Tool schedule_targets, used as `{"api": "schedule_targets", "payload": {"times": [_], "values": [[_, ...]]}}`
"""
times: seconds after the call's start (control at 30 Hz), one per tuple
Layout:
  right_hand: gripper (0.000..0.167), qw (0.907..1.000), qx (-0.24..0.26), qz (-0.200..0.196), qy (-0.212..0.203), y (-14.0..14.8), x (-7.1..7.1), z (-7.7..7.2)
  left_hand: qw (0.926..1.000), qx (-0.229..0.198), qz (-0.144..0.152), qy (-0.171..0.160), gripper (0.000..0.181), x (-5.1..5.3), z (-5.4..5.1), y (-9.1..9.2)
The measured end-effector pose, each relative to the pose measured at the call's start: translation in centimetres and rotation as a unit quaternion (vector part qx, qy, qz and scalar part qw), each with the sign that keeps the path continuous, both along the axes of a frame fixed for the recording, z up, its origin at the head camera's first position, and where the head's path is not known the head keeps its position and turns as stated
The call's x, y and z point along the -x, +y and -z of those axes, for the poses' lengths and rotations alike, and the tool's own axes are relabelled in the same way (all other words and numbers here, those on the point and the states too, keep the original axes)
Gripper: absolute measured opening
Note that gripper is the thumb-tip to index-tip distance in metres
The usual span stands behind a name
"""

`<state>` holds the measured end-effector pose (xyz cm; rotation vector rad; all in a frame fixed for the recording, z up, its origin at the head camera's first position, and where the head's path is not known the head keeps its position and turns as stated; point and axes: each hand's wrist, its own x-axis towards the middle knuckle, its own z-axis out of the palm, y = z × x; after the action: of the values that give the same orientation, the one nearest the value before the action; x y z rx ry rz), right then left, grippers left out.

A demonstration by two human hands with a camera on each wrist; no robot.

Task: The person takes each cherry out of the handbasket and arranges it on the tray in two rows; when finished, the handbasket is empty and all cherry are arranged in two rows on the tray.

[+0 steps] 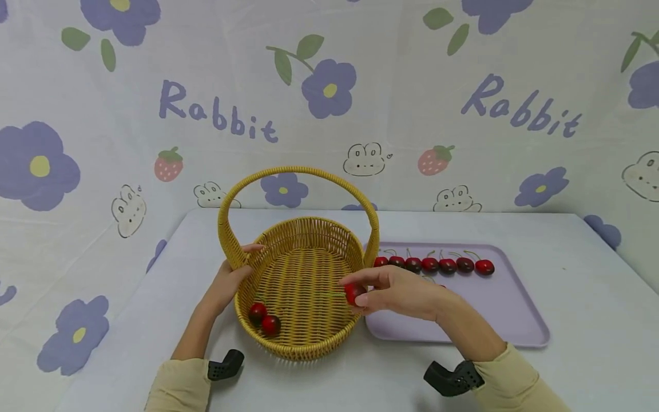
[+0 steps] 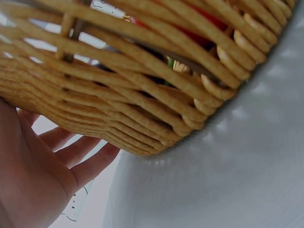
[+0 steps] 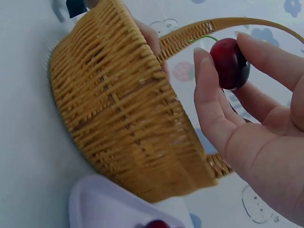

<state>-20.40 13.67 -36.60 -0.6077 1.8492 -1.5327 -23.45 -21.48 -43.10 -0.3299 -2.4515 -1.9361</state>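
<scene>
A yellow wicker basket (image 1: 309, 349) with a tall arched handle stands in the middle of the table. My left hand (image 1: 229, 283) grips its left side where the handle meets the rim; in the left wrist view the fingers (image 2: 90, 156) lie against the outer weave. Two cherries (image 1: 271, 325) rest inside at the lower left. Over the right rim, my right hand (image 1: 404, 293) pinches a dark red cherry (image 3: 230, 64) between thumb and fingertips, its green stem pointing toward the basket. To the right, a row of several cherries (image 1: 448, 266) lies on a lilac tray (image 1: 494, 320).
The tray's left edge sits close against the basket. Another cherry on the tray is mostly hidden behind my right hand. A white table (image 1: 582, 286) carries everything, and a patterned cloth (image 1: 391, 86) with flowers and rabbits hangs behind it.
</scene>
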Motion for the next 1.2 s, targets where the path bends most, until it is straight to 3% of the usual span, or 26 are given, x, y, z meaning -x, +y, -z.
{"api": "schedule_targets", "payload": {"times": [0.3,0.47,0.73,0.97,1.2], "values": [[0.039,0.9991,-0.006,-0.018,0.037,3.7,-0.7,0.7,1.0,-0.002,-0.001,-0.006,0.047,-0.1,-0.2,0.0],[0.038,0.9972,-0.039,-0.017,0.061,5.4,-1.1,1.0,1.0,-0.002,-0.004,-0.006,0.047,-0.2,-0.3,0.0],[0.043,0.9934,-0.089,0.049,0.054,8.3,-0.9,1.7,1.0,-0.003,0.0,-0.002,0.047,-0.3,-0.4,0.0],[0.054,0.9897,-0.07,0.124,0.015,11.0,-0.2,2.4,1.0,-0.002,0.003,-0.004,0.047,0.0,0.0,-0.1],[0.056,0.9856,-0.05,0.16,0.018,13.4,0.2,3.1,1.0,-0.003,0.002,-0.005,0.047,0.0,0.0,0.0]]}}
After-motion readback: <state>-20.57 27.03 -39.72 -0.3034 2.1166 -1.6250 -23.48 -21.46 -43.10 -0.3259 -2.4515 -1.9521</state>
